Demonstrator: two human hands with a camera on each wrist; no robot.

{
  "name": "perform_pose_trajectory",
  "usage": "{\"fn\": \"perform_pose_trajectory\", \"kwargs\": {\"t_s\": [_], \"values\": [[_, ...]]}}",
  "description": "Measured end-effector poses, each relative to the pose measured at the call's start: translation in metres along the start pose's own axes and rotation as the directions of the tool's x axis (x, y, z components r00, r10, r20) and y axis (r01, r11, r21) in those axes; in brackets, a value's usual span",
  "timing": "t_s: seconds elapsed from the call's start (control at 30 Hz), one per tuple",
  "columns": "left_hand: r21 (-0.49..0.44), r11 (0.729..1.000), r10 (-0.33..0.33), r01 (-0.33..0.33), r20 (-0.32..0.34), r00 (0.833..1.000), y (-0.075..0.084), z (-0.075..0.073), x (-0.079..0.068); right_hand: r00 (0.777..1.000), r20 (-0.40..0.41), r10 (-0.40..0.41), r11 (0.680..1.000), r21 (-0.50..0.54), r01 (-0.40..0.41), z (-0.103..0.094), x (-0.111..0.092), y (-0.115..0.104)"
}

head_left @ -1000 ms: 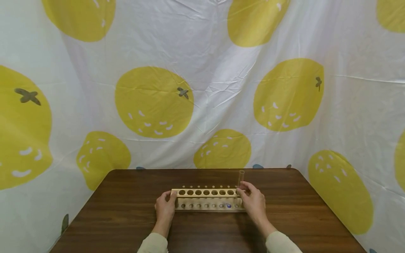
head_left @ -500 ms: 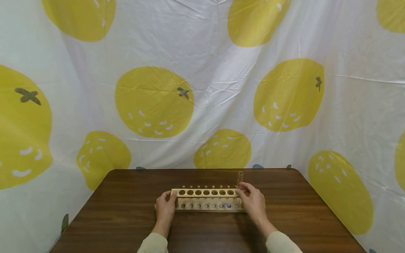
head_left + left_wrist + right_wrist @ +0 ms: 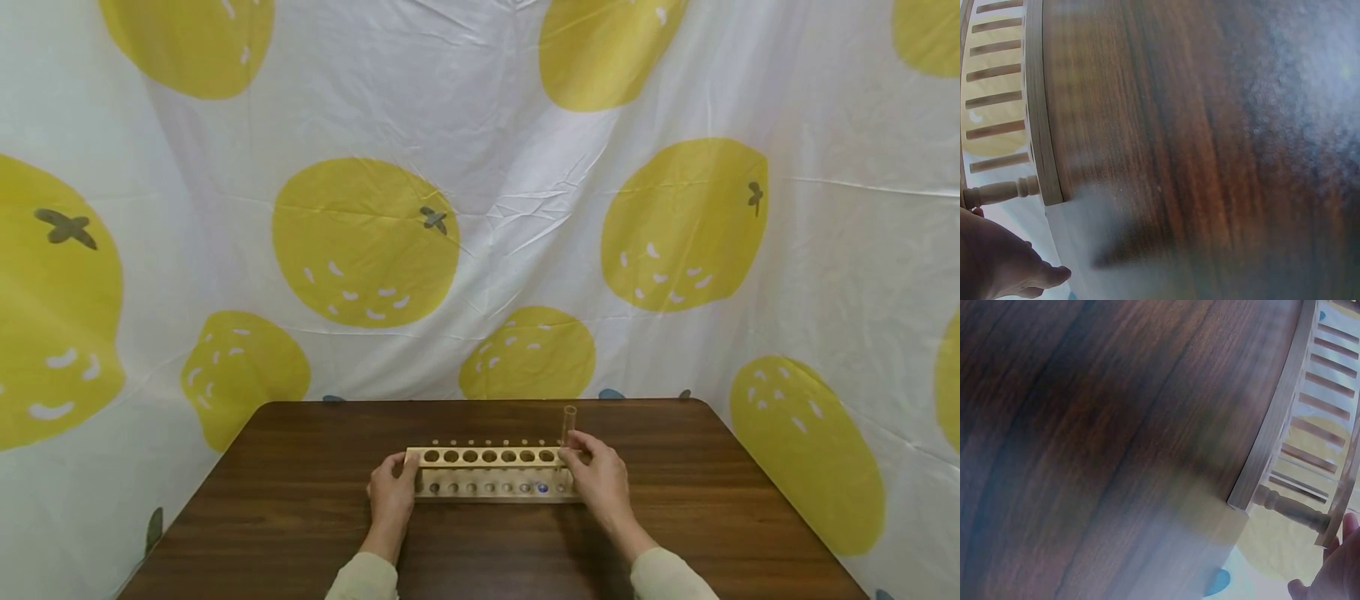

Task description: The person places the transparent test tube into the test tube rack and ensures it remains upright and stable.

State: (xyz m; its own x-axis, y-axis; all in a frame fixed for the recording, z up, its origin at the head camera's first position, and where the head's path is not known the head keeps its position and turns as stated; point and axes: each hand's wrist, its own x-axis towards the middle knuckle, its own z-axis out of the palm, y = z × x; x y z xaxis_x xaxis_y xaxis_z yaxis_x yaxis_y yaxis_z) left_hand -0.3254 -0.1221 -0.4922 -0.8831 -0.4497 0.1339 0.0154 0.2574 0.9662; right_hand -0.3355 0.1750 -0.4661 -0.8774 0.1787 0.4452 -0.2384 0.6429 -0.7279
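A wooden test tube rack [image 3: 487,448] stands upright on the table, with a row of round holes in its top bar. My left hand [image 3: 392,493] grips the rack's left end, thumb at the front of the top bar. At the right end, my right hand [image 3: 602,482] pinches a clear glass test tube [image 3: 569,423]. The tube stands nearly upright, its open rim well above the bar; the fingers hide where it meets the rack. In the left wrist view, the left hand [image 3: 1007,259] is beside the rack's turned end post. The right wrist view shows part of the right hand [image 3: 1338,569].
A blue spot [image 3: 543,489] shows in one hole of the rack's lower board. Several drying pegs [image 3: 488,442] rise along the back. The dark wooden table [image 3: 315,467] has rounded far corners. A white curtain [image 3: 517,208] with yellow lemons hangs behind and at both sides.
The test tube has shifted very slightly left and down at its rim, and stands a little straighter. Both hands stay almost in place; the rack has not moved.
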Motion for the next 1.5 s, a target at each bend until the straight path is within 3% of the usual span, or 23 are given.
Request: {"fn": "perform_pose_trajectory", "kwargs": {"t_s": [0.6,1.13,1.5], "values": [[0.029,0.999,0.02,-0.02,-0.018,1.0,0.001,-0.003,0.001,1.0,0.009,0.006,1.0,0.026,-0.007,-0.001,0.0,-0.002],[0.06,0.998,-0.036,0.035,0.006,0.999,0.006,-0.004,0.0,1.0,-0.025,0.01,0.999,0.037,-0.009,-0.009,-0.001,0.001],[0.066,0.997,-0.041,0.039,0.037,0.998,0.001,-0.007,0.002,0.999,-0.042,-0.012,1.0,0.009,0.012,-0.016,-0.001,0.01]]}}
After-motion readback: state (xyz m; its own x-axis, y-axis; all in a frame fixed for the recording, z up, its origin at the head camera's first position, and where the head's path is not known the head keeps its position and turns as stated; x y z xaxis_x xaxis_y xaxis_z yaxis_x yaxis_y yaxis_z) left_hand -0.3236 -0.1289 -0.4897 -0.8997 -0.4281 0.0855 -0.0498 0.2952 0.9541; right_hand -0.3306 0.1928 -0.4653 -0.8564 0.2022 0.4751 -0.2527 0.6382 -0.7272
